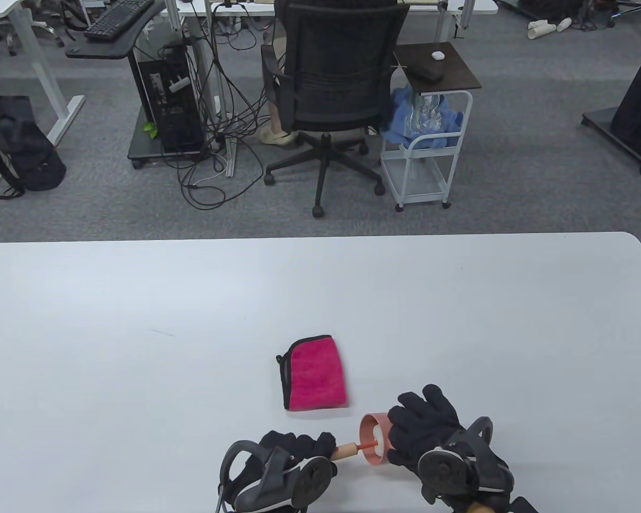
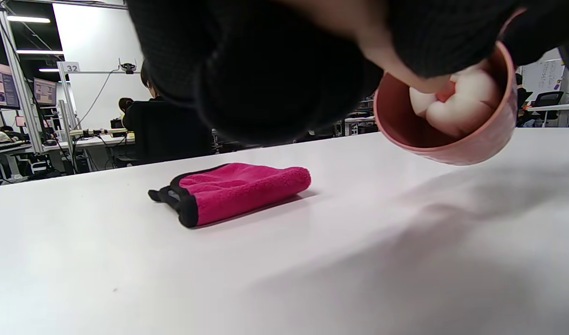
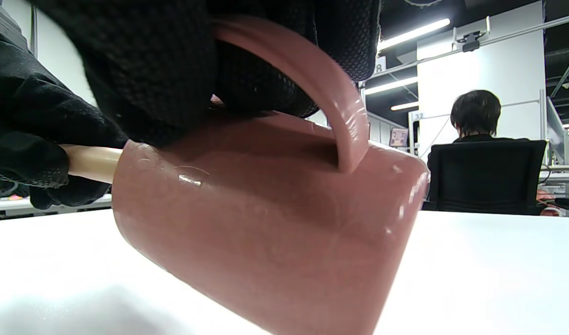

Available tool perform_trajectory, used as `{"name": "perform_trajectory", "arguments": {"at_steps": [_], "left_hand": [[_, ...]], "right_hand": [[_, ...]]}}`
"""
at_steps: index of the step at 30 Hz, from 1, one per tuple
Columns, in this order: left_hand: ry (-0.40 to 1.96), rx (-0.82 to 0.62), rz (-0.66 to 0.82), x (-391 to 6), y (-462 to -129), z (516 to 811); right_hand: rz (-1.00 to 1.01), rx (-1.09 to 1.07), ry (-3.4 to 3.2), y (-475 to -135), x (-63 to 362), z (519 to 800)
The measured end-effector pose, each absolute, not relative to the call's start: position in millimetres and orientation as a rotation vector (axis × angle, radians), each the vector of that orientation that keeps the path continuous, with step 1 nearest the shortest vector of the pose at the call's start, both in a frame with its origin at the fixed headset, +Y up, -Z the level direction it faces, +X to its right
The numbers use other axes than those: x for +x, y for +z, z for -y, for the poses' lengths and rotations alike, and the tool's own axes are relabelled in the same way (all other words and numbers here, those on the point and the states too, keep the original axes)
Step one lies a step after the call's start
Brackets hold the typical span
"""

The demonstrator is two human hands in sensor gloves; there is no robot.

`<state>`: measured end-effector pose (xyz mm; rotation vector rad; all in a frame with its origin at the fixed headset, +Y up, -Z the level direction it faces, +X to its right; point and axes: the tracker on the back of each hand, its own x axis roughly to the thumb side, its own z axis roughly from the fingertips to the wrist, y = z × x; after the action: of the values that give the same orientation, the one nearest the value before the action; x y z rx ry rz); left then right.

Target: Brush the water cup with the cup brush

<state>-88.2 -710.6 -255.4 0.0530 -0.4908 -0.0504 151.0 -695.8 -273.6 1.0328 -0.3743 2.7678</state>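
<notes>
A pink water cup (image 1: 375,439) is held tipped on its side above the white table (image 1: 139,320), its mouth toward the left. My right hand (image 1: 422,427) grips it over the body, fingers through the handle (image 3: 312,79); the cup's wall (image 3: 265,232) fills the right wrist view. My left hand (image 1: 294,449) grips the wooden handle (image 1: 345,452) of the cup brush. The brush's white sponge head (image 2: 456,104) sits inside the cup (image 2: 447,139), on an orange neck (image 1: 366,444).
A folded magenta cloth with black trim (image 1: 314,372) lies on the table just beyond and left of the cup; it also shows in the left wrist view (image 2: 233,188). An office chair (image 1: 331,85) and a small cart (image 1: 430,139) stand on the floor past the table's far edge.
</notes>
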Motion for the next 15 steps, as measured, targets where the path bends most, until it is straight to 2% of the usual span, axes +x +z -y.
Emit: {"name": "perform_trajectory", "arguments": {"at_steps": [10,15], "left_hand": [[-0.038,0.039,0.415,-95.6,-262.3,712.9],[-0.008,-0.014,0.371,-95.3,-266.0,718.2]], "right_hand": [[0.403,1.056,2.749,-273.2,149.9,696.1],[0.451,1.068,2.746,-271.2,150.5,693.0]]}}
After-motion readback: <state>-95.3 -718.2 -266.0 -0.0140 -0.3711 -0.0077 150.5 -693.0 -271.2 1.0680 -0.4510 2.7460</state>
